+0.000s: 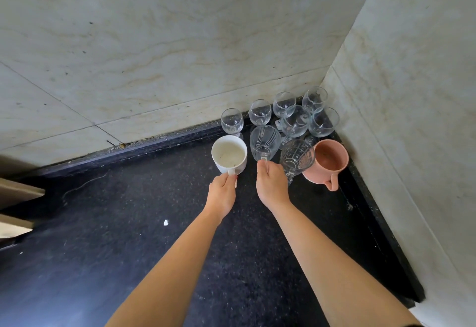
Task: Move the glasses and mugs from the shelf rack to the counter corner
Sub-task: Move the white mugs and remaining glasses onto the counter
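Black counter [128, 223] corner: left hand [222, 194] pinches the white mug [229, 155] by its handle, right hand [271, 185] likewise the glass mug [265, 141], the safest hold for stiff, brittle, probably slick ware beside crowded glasses [295, 120].

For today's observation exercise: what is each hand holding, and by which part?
The left hand pinches the white mug by its handle; the right hand pinches the fluted glass mug by its handle.

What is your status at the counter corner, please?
Left grip holds white mug by handle. Right grip pinches clear glass mug handle. Patterned glass mug close beside, right.
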{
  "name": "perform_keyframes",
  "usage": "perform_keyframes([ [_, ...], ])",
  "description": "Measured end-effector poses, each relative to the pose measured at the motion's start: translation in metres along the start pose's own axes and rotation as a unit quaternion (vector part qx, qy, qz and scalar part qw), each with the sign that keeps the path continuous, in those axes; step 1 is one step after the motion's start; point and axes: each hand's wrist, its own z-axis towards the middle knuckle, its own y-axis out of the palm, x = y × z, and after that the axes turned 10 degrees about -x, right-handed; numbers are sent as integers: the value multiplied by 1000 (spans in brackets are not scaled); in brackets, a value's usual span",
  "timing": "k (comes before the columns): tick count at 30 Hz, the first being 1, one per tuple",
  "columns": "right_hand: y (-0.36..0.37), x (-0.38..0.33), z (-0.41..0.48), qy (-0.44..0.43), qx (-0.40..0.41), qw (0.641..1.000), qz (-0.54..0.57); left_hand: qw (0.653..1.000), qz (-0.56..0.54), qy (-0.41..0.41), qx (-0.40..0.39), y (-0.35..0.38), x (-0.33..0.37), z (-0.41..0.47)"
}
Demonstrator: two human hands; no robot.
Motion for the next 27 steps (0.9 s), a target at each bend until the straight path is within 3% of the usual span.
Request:
perform_keyframes([
  [4,-13,-5,-23,-8,13,997,-75,989,121,71,51,-26,10,-21],
  [6,-21,-12,-42,-53,49,988,-137,971,201,90,91,-44,12,-38],
  [9,-33,-32,-69,-206,95,935,-272,935,286,110,176,-75,17,-76],
  [13,-28,-75,-88,-317,81,873,-361,874,358,131,303,-122,16,-147],
  [20,49,-134,-139,-524,-57,770,-360,787,369,-15,493,-143,-41,-305],
  [27,156,-153,-286,-656,-232,646,-313,697,303,-170,627,-123,-115,-485],
])
